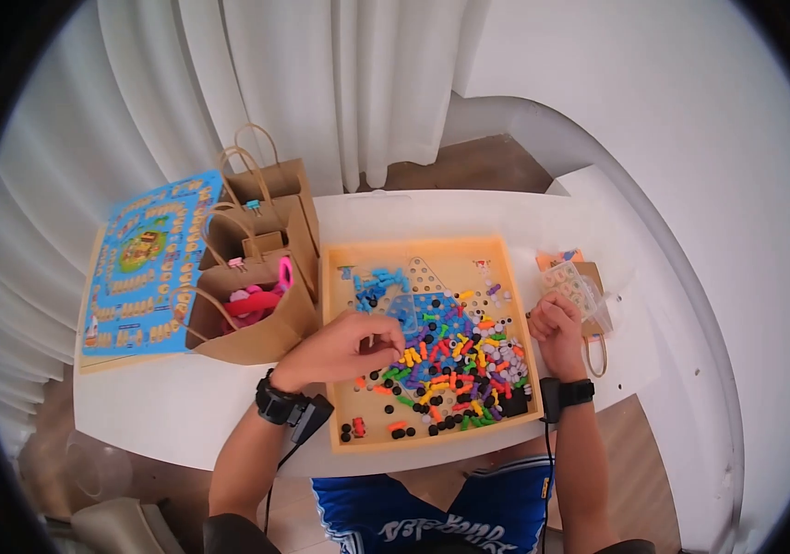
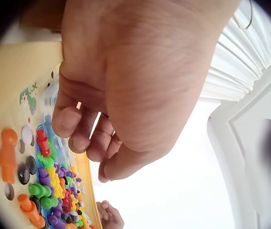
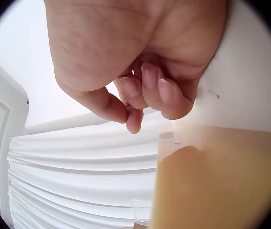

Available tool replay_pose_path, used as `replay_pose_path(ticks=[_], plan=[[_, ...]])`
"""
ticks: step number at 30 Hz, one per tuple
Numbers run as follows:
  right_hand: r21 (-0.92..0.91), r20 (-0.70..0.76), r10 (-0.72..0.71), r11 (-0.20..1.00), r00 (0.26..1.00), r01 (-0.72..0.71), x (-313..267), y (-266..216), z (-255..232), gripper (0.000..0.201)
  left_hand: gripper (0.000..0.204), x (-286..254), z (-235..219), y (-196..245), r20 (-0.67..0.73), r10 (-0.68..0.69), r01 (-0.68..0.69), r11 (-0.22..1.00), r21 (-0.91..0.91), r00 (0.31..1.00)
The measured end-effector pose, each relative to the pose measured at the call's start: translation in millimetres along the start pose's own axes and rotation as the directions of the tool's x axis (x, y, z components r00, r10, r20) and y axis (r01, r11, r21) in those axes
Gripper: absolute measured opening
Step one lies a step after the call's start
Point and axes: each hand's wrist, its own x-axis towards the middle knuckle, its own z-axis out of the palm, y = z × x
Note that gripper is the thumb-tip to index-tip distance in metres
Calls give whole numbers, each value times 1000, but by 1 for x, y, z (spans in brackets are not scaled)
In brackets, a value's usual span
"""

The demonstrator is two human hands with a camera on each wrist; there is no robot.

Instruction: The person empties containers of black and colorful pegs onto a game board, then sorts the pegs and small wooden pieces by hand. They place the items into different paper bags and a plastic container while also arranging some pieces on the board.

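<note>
Above the left part of a shallow wooden tray (image 1: pixel 413 246) hovers my left hand (image 1: pixel 349 346), its fingers loosely bent. Nothing shows between thumb and fingers in the left wrist view. Small peg-shaped pieces (image 1: pixel 450 369) in many colours lie heaped over the tray, mixed with black and white round bits. An orange peg (image 2: pixel 8 155) lies by holes in the board. A clear plastic container (image 1: pixel 404 314) is just beyond the left fingertips, beside blue pegs (image 1: pixel 378 286). My right hand (image 1: pixel 559 337) is past the tray's right rim, fingers curled, thumb tip meeting the index finger, no object visible in it.
Brown paper bags (image 1: pixel 266 342) stand left of the tray, one holding pink and red items (image 1: pixel 252 305). A blue printed board (image 1: pixel 150 268) leans behind them. On the right, a clear patterned box (image 1: pixel 570 284) sits on another paper bag (image 1: pixel 602 319). White curtains (image 1: pixel 275 83) hang behind the table.
</note>
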Motion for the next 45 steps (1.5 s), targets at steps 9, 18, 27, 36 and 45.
replay_pose_path(ticks=[9,18,27,36,45], plan=[[52,-5,-19,998,1000,19,1,4,-5,17,16,8,19,32,33,127,-122,803,583,991],[42,-13,-39,998,999,39,1,5,-6,18,25,20,27,35,263,91,-272,495,825,961],[42,-2,-31,999,1000,31,-1,5,-7,18,10,29,28,38,286,9,-234,602,763,958],[52,1,-24,998,1000,24,-4,2,-5,18,11,33,9,55,165,-38,-96,677,729,986],[41,29,-34,999,999,33,-4,1,-5,17,17,44,10,53,18,46,-42,595,803,999]])
